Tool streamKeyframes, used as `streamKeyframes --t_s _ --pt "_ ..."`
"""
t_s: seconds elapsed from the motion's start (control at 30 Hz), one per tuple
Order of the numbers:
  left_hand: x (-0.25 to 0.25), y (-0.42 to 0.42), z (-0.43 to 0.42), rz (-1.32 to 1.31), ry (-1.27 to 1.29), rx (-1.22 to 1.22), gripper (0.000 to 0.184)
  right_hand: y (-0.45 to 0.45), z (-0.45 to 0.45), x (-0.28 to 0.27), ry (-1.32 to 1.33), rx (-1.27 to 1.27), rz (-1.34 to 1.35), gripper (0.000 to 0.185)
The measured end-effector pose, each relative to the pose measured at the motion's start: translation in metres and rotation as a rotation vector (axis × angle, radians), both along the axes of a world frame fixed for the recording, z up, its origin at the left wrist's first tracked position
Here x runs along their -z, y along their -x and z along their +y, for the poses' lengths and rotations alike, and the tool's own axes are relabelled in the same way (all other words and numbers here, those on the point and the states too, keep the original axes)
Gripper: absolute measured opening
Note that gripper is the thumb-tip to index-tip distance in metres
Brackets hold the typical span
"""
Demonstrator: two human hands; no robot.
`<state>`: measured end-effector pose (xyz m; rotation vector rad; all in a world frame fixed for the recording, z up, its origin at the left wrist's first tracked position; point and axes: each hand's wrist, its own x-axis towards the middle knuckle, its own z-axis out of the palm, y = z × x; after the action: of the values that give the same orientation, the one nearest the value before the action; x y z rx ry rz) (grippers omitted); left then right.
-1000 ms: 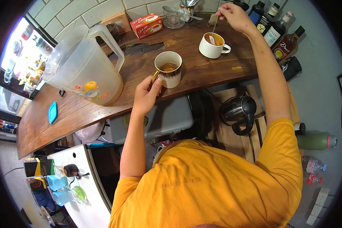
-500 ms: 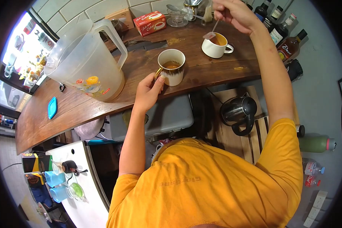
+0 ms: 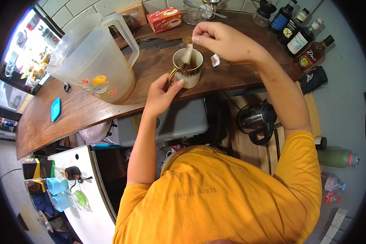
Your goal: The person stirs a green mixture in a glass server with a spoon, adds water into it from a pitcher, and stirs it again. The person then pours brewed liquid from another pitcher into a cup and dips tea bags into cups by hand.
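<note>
My left hand (image 3: pixel 163 94) is closed round the gold handle of a white mug (image 3: pixel 191 80) with a dark brushed pattern, which stands near the counter's front edge. Brown liquid shows inside the mug. Above its mouth, my right hand (image 3: pixel 223 42) pinches the upper end of a tea bag (image 3: pixel 187 53), whose lower part dips inside the rim. A small white and red paper tag (image 3: pixel 215 60) dangles below the right hand. The white cup seen earlier is now hidden behind that hand and wrist.
A large clear plastic pitcher (image 3: pixel 97 69) stands left of the mug. A red tea box (image 3: pixel 164 19) and a glass dish (image 3: pixel 194 15) sit at the back. Several bottles (image 3: pixel 295 42) line the right end. Below is a black kettle (image 3: pixel 256 120).
My right hand has moved left and toward me, carrying the tea bag from above the white cup to the mug. My left hand still grips the mug's handle.
</note>
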<state>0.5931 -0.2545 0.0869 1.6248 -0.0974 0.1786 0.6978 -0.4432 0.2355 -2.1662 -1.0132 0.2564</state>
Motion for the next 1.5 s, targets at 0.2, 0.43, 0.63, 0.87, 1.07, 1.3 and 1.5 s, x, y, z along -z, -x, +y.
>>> streamKeyframes --t_s 0.2,0.43,0.63,0.87,1.07,1.3,1.5 --pt "0.0 0.0 0.0 -0.018 0.007 0.019 0.021 -0.007 -0.003 0.009 0.028 0.058 -0.222 0.024" --pt "0.003 -0.001 0.001 -0.022 -0.002 0.02 0.023 0.006 -0.012 0.003 0.282 0.019 -0.201 0.027" --pt "0.004 -0.004 0.001 -0.002 0.005 -0.005 0.023 -0.012 -0.032 -0.002 0.562 0.008 -0.138 0.026" --pt "0.001 -0.003 0.0 0.024 -0.006 -0.014 0.023 0.006 -0.015 -0.006 -0.205 -0.013 0.144 0.021" --pt "0.002 -0.004 0.001 -0.002 -0.052 -0.022 0.026 -0.008 -0.004 0.037 -0.146 -0.16 -0.028 0.022" --pt "0.002 -0.003 0.002 -0.03 -0.085 -0.024 0.028 0.012 0.001 -0.001 -0.354 0.028 0.301 0.024" --pt "0.004 -0.004 0.002 -0.053 -0.094 -0.025 0.029 0.017 0.008 0.009 -0.269 0.06 0.321 0.025"
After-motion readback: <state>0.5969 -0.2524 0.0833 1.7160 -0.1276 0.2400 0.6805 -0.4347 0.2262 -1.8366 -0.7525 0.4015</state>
